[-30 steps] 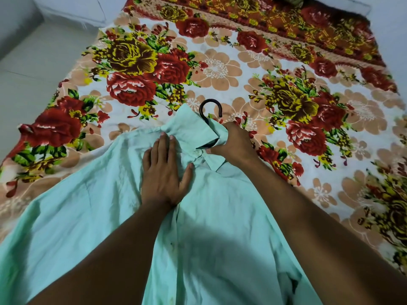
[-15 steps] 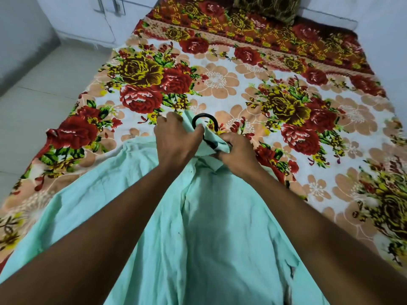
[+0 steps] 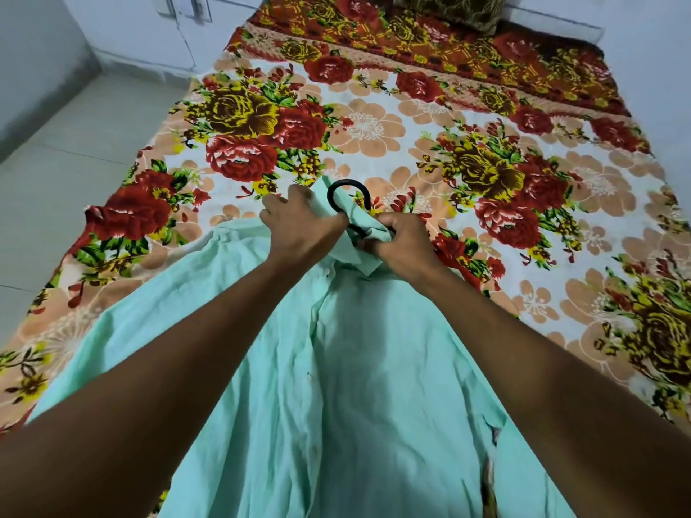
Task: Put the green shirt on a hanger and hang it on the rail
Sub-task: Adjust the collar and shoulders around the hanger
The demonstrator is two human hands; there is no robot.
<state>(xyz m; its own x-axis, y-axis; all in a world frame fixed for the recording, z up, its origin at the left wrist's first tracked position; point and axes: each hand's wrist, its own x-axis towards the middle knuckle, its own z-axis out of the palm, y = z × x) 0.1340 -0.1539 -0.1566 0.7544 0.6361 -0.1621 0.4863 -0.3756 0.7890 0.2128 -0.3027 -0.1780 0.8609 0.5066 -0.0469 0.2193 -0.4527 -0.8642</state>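
Note:
The mint-green shirt (image 3: 336, 368) lies spread front-up on the bed, its collar pointing away from me. A black hanger hook (image 3: 346, 192) sticks out of the collar; the rest of the hanger is hidden inside the shirt. My left hand (image 3: 299, 226) grips the left side of the collar beside the hook. My right hand (image 3: 400, 239) pinches the right collar flap and the hanger's neck below the hook. No rail is in view.
The bed carries a floral sheet (image 3: 523, 181) in red, yellow and peach. A dark patterned pillow (image 3: 448, 9) sits at the far end. Pale floor tiles (image 3: 56, 162) run along the left, with white walls behind.
My left hand lifted from lying flat on the shirt's chest and moved up to grip the collar at the hook. The right hand stayed at the collar.

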